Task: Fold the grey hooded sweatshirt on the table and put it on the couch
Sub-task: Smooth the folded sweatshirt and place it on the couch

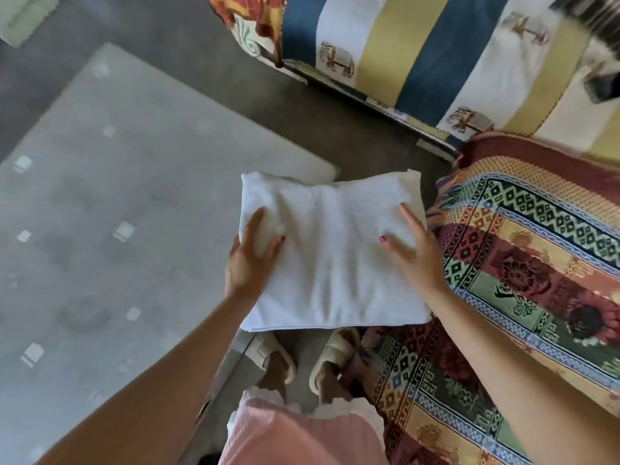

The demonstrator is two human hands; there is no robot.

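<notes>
- The sweatshirt [332, 260] is already a flat, squarish bundle; it looks pale, nearly white, in this light. It appears to be carried in the air between the table [110, 209] and the couch [523, 250], above the person's slippers [302, 357].
- The left hand [250, 258] clasps the bundle's left edge, thumb on top, fingers seemingly curled under; the underside is hidden.
- The right hand [414, 245] lies on the right edge, thumb across the top, fingers spread along the side. Whether they wrap beneath cannot be told.
- Folding looks done; the step in hand is judged to be the transfer to the couch, just right of the bundle.
- To do it well, the person should keep both hands level and gently pressed inward so the layers do not slide or sag open in the middle.
- The bundle should go down flat on the patterned cover [536, 290], far edge first, well in from the seat's front edge.
- The hands should slide out sideways, not lift, so the top layer stays put.
- Risk: a one-sided release could let the fold spill.
</notes>
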